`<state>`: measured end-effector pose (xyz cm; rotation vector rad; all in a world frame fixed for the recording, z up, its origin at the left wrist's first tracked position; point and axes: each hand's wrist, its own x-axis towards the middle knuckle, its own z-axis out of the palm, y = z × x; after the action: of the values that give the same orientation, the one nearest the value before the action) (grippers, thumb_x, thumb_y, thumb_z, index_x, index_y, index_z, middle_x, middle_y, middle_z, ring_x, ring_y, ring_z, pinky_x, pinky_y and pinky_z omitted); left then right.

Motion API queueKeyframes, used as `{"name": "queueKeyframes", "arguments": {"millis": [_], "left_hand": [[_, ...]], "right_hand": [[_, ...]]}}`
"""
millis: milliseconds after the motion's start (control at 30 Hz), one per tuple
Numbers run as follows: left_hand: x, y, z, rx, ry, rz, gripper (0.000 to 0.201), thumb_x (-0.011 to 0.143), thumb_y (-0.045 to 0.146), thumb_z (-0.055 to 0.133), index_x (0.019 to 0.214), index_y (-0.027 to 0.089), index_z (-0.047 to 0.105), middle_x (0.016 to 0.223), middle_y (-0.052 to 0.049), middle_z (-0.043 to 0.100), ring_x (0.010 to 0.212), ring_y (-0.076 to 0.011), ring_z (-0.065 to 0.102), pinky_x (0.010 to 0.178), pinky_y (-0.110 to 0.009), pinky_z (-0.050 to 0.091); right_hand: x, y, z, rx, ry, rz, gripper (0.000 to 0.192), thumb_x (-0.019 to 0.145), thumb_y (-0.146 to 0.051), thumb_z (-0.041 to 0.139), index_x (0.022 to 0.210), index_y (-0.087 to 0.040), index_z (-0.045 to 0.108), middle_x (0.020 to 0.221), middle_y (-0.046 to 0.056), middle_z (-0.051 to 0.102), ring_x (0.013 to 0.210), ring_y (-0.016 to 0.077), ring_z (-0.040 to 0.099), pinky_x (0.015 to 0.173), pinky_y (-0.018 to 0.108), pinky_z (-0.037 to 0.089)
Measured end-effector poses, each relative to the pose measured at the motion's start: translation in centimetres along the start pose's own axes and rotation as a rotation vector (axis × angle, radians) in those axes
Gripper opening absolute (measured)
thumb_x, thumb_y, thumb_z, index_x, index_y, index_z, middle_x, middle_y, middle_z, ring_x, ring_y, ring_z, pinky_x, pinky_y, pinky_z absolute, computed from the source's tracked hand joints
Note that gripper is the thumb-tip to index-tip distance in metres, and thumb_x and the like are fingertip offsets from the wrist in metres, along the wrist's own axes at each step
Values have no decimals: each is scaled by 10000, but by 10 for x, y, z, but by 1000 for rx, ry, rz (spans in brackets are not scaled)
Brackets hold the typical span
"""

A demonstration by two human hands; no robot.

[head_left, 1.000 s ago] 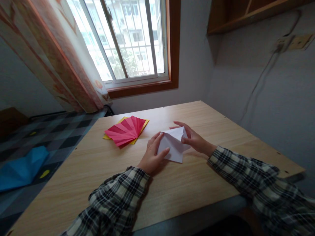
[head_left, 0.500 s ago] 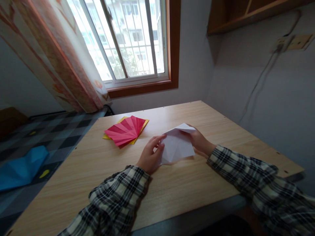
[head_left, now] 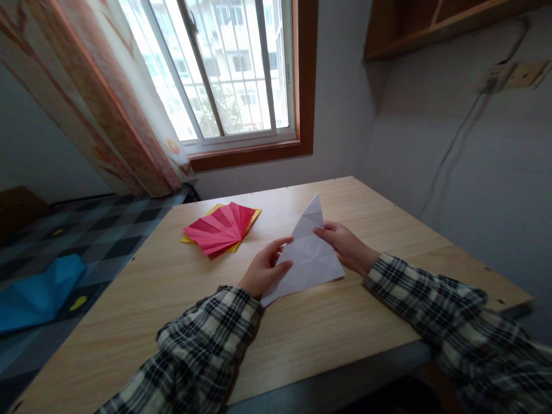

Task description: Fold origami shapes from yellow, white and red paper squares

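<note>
The white paper (head_left: 308, 250) is in the middle part of the table (head_left: 366, 310), between its left and right edges, and both hands hold it. It looks like a tall triangle: the sharp tip points to the far edge, and the wide base is turned to the near edge. On its face, thin creases spread like a star from one place below the middle, and another crease crosses under the tip. The base is not quite straight, and its left corner reaches out under the left hand (head_left: 265, 270). This hand grasps the left side of the paper, with the thumb on the face. The right hand (head_left: 345, 244) pinches the right side, also with the thumb on top; its other fingers are mostly hidden behind. I cannot tell if the paper touches the table. Near the far left corner, a pleated red fan (head_left: 219, 230) lies upon a yellow sheet (head_left: 257, 214). Beyond the left edge, a folded blue sheet (head_left: 47, 293) rests on checked cloth (head_left: 129, 230).
</note>
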<state>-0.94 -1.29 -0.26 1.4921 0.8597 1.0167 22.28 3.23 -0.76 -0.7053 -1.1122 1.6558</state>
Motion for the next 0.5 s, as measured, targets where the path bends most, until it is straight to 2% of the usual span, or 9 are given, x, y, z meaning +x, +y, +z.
{"name": "queueKeyframes", "arguments": {"millis": [100, 167, 200, 267, 333, 433, 500], "left_hand": [[1, -1, 0, 17, 27, -28, 728, 799, 403, 745, 1446, 228, 461, 926, -28, 658, 728, -130, 598, 635, -230, 465], [2, 1, 1, 84, 81, -54, 669, 841, 481, 666, 1420, 195, 493, 850, -18, 651, 699, -135, 583, 620, -235, 458], [2, 3, 2, 140, 99, -61, 598, 856, 513, 624, 1345, 172, 567, 829, -24, 655, 712, -148, 585, 630, -247, 464], [2, 8, 3, 274, 110, -52, 470, 863, 542, 569, 1065, 142, 709, 826, -46, 675, 774, -184, 592, 674, -274, 478], [2, 12, 4, 373, 121, -48, 433, 856, 538, 551, 870, 141, 723, 803, -47, 681, 769, -192, 582, 671, -279, 468], [1, 16, 6, 430, 99, -73, 411, 842, 520, 549, 793, 142, 702, 725, -24, 650, 685, -168, 547, 603, -259, 424], [1, 17, 7, 465, 62, -79, 407, 843, 512, 539, 737, 145, 678, 664, -7, 602, 635, -149, 506, 561, -246, 382]], "right_hand": [[2, 2, -1, 5, 26, 6, 228, 783, -308, 787, 937, -157, 709, 908, 90, 761, 737, 192, 702, 733, 320, 594], [1, 2, 0, 8, 6, 9, 239, 778, -306, 793, 942, -153, 714, 903, 92, 760, 730, 193, 702, 734, 328, 594], [1, 3, 0, 8, -15, 13, 246, 777, -305, 795, 950, -149, 716, 906, 94, 759, 733, 193, 703, 738, 329, 594], [-1, 3, 0, 2, -64, 31, 263, 781, -303, 795, 976, -143, 718, 923, 98, 758, 758, 194, 707, 749, 325, 592], [-3, 4, 0, -13, -103, 50, 279, 781, -298, 797, 998, -142, 718, 939, 99, 756, 788, 196, 710, 758, 320, 589], [-4, 4, 1, -34, -127, 62, 279, 773, -294, 801, 992, -141, 721, 941, 97, 750, 820, 201, 706, 773, 325, 586], [-5, 2, 2, -41, -98, 53, 271, 761, -293, 807, 973, -145, 724, 916, 86, 743, 805, 195, 697, 756, 322, 584]]}}
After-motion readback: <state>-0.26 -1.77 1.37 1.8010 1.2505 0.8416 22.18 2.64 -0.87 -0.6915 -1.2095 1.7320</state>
